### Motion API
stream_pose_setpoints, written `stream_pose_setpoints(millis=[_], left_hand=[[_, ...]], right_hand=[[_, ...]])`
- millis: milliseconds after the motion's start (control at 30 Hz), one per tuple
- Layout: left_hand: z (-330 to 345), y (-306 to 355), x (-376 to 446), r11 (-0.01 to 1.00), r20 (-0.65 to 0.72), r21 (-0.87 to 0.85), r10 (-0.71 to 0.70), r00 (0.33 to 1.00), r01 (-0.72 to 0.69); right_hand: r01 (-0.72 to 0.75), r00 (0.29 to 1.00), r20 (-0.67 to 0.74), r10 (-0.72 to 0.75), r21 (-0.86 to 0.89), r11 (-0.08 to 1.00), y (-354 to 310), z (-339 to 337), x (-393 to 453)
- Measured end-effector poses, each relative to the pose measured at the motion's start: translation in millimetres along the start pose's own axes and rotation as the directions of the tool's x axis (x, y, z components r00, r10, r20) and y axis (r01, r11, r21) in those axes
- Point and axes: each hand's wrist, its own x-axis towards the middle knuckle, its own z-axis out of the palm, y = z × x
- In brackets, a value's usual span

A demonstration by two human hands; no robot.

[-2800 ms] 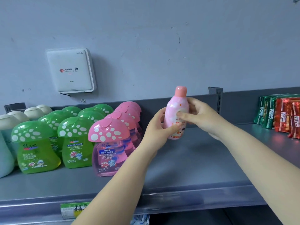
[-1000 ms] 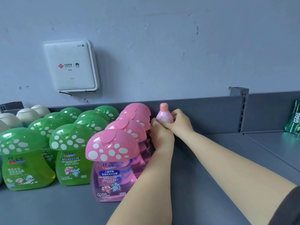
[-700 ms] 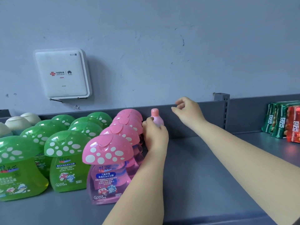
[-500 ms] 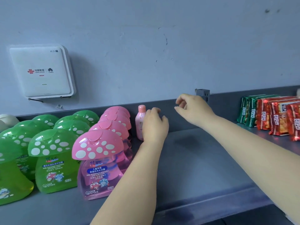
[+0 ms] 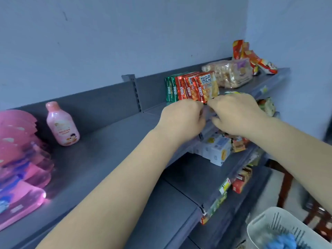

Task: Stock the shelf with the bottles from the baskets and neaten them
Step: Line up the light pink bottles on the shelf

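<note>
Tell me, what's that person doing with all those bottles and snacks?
A person is stocking a grey shelf. A small pink bottle stands upright at the back, beside the pink mushroom-cap bottles, with no hand on it. The left hand and right hand are close together above the shelf's front edge, fingers curled, holding nothing that shows. A white basket sits at the lower right. Snack packets stand further along.

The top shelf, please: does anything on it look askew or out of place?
Mostly tidy. The small pink bottle stands upright at the back. Only the snack bags at the far right end look untidy, heaped at angles rather than lined up like the cracker packs.
</note>
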Motion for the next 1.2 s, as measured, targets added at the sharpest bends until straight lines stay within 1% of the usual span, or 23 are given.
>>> stream_pose_setpoints(millis=[133, 233, 333, 433, 500, 567, 667, 767, 833, 867, 967, 1067, 1133, 1200], left_hand=[[58.9, 71.4, 7.3, 0.982, 0.097, -0.055, 0.186, 0.978, -0.181], [108.8, 116.1, 6.7, 0.964, 0.239, -0.190, 0.229, 0.944, -0.185], [164.9, 167.0, 0.1, 0.931, 0.381, -0.326, 0.288, 0.879, -0.164], [217.8, 213.4, -13.4, 0.907, 0.481, -0.405, 0.322, 0.815, -0.120], [252.2, 238.5, -26.0, 0.898, 0.548, -0.431, 0.337, 0.765, -0.087], [284.1, 257.6, -37.9, 0.891, 0.619, -0.453, 0.339, 0.708, -0.030], [328.3, 276.5, -57.0, 0.887, 0.732, -0.461, 0.355, 0.582, 0.039], [368.0, 290.1, -76.0, 0.884, 0.796, -0.463, 0.378, 0.472, 0.073], [393.4, 297.4, -88.8, 0.890, 0.826, -0.450, 0.382, 0.415, 0.076], [406.3, 301.2, -95.5, 0.893, 0.837, -0.444, 0.385, 0.390, 0.073], [446.6, 314.3, -117.2, 0.894, 0.873, -0.440, 0.402, 0.277, 0.088], [484.4, 329.1, -140.1, 0.902, 0.891, -0.431, 0.420, 0.172, 0.033], [507.3, 336.9, -154.4, 0.901, 0.895, -0.433, 0.428, 0.126, 0.010], [526.0, 343.5, -165.9, 0.904, 0.901, -0.426, 0.423, 0.094, 0.016]], right_hand=[[-0.133, 0.984, 0.123, 0.129, 0.025, 0.991, 50.2, 33.5, -80.7], [-0.257, 0.945, 0.238, 0.225, 0.115, 0.959, 72.9, 65.5, -141.1], [-0.394, 0.871, 0.379, 0.314, 0.153, 0.907, 94.7, 96.1, -205.1], [-0.531, 0.767, 0.503, 0.399, 0.149, 0.834, 113.1, 127.3, -265.1], [-0.602, 0.687, 0.593, 0.421, 0.139, 0.786, 119.9, 147.9, -299.5], [-0.690, 0.603, 0.660, 0.448, 0.150, 0.708, 124.2, 168.1, -328.9], [-0.809, 0.459, 0.749, 0.477, 0.130, 0.574, 123.3, 199.6, -365.3], [-0.901, 0.311, 0.834, 0.455, 0.107, 0.421, 115.6, 236.8, -396.6], [-0.936, 0.240, 0.873, 0.424, 0.092, 0.341, 109.0, 259.7, -414.1], [-0.945, 0.211, 0.889, 0.406, 0.079, 0.318, 105.3, 270.4, -422.5], [-0.958, 0.099, 0.938, 0.333, -0.002, 0.288, 92.8, 300.7, -444.7], [-0.964, 0.021, 0.953, 0.302, -0.061, 0.259, 79.4, 332.9, -463.7], [-0.970, -0.042, 0.958, 0.284, -0.107, 0.218, 69.8, 355.6, -475.7], [-0.974, -0.098, 0.961, 0.259, -0.146, 0.175, 61.4, 376.6, -485.6]])
